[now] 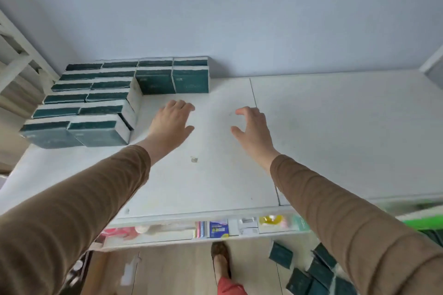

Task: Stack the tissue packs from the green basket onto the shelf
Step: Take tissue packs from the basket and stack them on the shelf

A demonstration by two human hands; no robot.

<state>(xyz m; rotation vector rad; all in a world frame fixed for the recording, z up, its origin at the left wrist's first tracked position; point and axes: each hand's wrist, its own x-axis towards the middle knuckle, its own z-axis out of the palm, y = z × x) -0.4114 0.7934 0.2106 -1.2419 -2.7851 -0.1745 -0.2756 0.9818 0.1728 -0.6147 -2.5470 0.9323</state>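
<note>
Dark green tissue packs with white edges stand stacked on the white shelf top (335, 132). One block of stacked packs (79, 108) fills the back left corner, and two more packs (172, 79) sit against the wall to its right. My left hand (171, 122) hovers over the shelf just right of the stack, fingers apart, holding nothing. My right hand (251, 127) is beside it, also open and empty. Below at the bottom right, several loose packs (309, 273) lie on the floor, near a strip of the green basket (422, 223).
A lower shelf under the front edge holds small packaged goods (218, 229). A white rack (16, 60) stands at the left. The blue-grey wall closes the back. My foot (220, 261) stands on the wooden floor below.
</note>
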